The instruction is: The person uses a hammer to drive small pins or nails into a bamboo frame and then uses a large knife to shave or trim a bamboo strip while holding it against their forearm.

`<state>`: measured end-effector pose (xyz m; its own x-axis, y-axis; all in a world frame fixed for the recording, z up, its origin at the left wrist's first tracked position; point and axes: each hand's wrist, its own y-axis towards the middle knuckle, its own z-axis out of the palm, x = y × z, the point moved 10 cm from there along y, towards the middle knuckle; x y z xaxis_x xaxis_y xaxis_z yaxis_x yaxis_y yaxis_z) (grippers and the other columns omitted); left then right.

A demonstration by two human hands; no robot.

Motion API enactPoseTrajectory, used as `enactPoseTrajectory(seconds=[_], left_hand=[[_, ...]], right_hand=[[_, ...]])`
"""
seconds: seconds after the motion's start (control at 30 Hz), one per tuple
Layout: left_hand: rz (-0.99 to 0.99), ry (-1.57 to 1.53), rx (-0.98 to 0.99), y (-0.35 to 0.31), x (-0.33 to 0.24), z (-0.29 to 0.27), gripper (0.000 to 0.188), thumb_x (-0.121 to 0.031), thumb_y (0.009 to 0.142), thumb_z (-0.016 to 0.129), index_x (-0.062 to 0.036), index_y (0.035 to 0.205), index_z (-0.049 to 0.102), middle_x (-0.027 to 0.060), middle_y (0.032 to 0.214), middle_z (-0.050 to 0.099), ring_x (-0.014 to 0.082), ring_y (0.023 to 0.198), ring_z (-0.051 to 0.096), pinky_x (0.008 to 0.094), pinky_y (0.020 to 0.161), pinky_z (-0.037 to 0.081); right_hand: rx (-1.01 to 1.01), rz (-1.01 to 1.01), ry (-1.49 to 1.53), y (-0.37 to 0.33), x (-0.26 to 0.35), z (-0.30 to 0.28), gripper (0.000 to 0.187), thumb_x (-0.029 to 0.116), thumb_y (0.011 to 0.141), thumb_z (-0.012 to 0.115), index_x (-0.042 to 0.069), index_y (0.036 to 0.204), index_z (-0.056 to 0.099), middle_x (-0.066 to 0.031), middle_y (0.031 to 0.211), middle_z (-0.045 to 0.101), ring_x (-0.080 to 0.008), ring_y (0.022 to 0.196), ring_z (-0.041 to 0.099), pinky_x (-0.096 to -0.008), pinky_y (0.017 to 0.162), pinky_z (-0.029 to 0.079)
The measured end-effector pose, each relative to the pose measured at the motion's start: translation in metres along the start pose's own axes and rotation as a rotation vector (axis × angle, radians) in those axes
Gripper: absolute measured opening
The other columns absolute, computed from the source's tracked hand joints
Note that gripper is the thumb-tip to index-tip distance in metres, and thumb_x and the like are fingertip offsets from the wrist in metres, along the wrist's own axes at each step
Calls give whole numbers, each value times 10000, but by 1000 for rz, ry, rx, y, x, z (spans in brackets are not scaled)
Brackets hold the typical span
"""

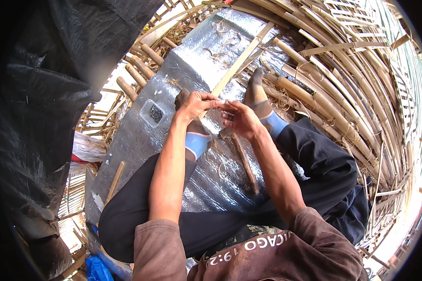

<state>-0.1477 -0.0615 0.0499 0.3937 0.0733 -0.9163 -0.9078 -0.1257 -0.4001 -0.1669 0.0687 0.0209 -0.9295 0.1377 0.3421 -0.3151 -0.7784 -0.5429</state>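
My left hand (198, 107) and my right hand (244, 121) meet at the fingertips above the silvery sheet, between my socked feet. Both are closed in a pinch; whatever lies between the fingertips is too small to make out. A pale split-bamboo strip (241, 61) slants away beyond them, its near end passing under my left hand. Just below my right hand lies a hammer with a worn wooden handle (245, 164), its head partly in shadow. Left of my left foot sits a clear plastic tub (153, 114) of small dark pieces that look like nails.
Bamboo poles (333, 107) are heaped along the right, beside a woven bamboo wall (403, 84). Cut bamboo ends (138, 68) stick out at the upper left. A black tarp (42, 117) hangs at the left. A blue plastic bag (98, 268) lies at the lower left.
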Motion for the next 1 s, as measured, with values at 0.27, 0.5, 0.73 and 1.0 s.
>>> enactPoseTrajectory(seconds=[0.27, 0.5, 0.73, 1.0], left_hand=[[217, 470, -614, 4, -3, -73, 220, -211, 872, 693, -88, 1053, 720, 76, 841, 727, 155, 744, 679, 303, 677, 525], [229, 715, -660, -4, -6, -56, 245, -207, 833, 671, -132, 1062, 714, 65, 897, 731, 222, 835, 697, 359, 739, 535], [200, 476, -719, -11, 0, -69, 263, -138, 838, 667, -62, 1088, 698, 74, 873, 710, 161, 764, 653, 306, 739, 526], [270, 557, -739, -12, -3, -65, 259, -149, 834, 672, -76, 1080, 704, 58, 850, 711, 149, 750, 652, 301, 724, 526]], right_hand=[[-377, -732, -994, -24, 129, -9, 217, 139, 893, 633, 12, 1054, 705, -74, 832, 699, -169, 691, 650, -284, 669, 536], [-266, -836, -2299, 22, 117, 35, 39, 78, 814, 624, 64, 795, 655, -84, 796, 627, -228, 863, 599, -435, 873, 440], [-79, -394, -2695, 51, 73, 28, 312, 137, 960, 432, 76, 709, 606, -87, 626, 591, -236, 625, 597, -465, 944, 349], [-120, -843, -2385, 54, 83, 34, 214, 178, 862, 560, 93, 695, 663, -107, 629, 636, -281, 636, 641, -468, 881, 380]])
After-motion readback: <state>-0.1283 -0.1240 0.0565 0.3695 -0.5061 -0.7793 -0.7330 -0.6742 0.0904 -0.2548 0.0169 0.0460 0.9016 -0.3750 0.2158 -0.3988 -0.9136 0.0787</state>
